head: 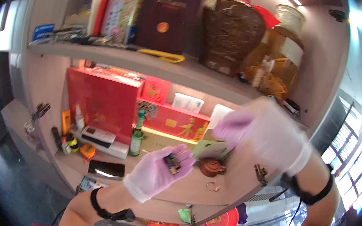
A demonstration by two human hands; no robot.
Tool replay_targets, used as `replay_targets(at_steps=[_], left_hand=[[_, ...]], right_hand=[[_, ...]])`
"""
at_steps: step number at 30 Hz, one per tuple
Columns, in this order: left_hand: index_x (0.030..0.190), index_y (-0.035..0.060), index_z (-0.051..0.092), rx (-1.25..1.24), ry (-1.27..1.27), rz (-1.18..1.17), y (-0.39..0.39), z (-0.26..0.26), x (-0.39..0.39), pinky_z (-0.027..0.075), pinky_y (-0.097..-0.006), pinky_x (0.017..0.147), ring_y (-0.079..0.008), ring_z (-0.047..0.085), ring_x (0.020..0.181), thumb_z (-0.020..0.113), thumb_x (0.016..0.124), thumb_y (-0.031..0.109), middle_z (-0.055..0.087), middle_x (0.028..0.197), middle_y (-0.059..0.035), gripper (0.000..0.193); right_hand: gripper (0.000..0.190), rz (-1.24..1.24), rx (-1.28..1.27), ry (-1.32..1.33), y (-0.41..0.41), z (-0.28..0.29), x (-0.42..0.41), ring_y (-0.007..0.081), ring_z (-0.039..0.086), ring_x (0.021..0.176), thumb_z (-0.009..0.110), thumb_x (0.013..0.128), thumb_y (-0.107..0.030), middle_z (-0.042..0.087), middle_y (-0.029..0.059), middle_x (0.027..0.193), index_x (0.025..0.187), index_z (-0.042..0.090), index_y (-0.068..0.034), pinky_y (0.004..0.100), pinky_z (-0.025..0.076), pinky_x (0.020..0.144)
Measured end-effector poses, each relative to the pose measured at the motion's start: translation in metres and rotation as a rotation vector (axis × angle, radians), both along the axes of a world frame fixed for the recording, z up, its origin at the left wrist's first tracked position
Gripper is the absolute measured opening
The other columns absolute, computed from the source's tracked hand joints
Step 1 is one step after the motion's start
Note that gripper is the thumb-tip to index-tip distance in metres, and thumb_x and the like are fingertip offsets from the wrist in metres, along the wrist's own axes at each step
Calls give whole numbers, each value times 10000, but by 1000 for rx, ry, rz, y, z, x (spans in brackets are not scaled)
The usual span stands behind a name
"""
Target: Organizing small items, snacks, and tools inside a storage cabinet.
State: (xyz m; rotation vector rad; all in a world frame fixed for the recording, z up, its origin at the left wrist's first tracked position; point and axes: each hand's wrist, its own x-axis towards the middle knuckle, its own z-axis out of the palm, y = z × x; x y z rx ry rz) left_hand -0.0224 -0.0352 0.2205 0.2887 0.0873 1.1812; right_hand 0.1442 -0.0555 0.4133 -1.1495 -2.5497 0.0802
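My left hand, in a white glove with a pink palm, is palm up in front of the lower shelf. Several small dark objects lie on its palm and fingers; their kind is unclear. My right hand, gloved the same way, is raised at the right below the upper shelf, blurred, with its fingers bent. Whether it holds anything is hidden. Behind its fingertips is a light green card or box. Below that stands a reddish-brown clay teapot, with a ring-shaped item in front.
A green glass bottle, a large red box, an orange tape measure and a black phone-like slab occupy the lower shelf. Above, the upper shelf's edge bears a brown jar and yellow scissors. Cabinet side panels flank both shelves.
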Motion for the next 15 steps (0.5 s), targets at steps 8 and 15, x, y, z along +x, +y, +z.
replay_targets(at_steps=[8,15], left_hand=[[1174,-28,437,102,-208,-194,4,-41,11,427,-378,888,-229,529,917,336,958,347,533,1056,-109,445],[1276,16,371,104,18,-86,1,-25,17,390,-304,887,-158,504,962,293,955,449,517,1102,-59,545]], right_hand=[[309,-76,-195,-96,33,-138,-24,295,622,767,584,795,-362,643,118,798,924,651,-89,374,484,692],[297,-194,149,-23,16,-164,-25,309,623,734,592,797,-282,624,128,848,994,572,-60,394,503,650]])
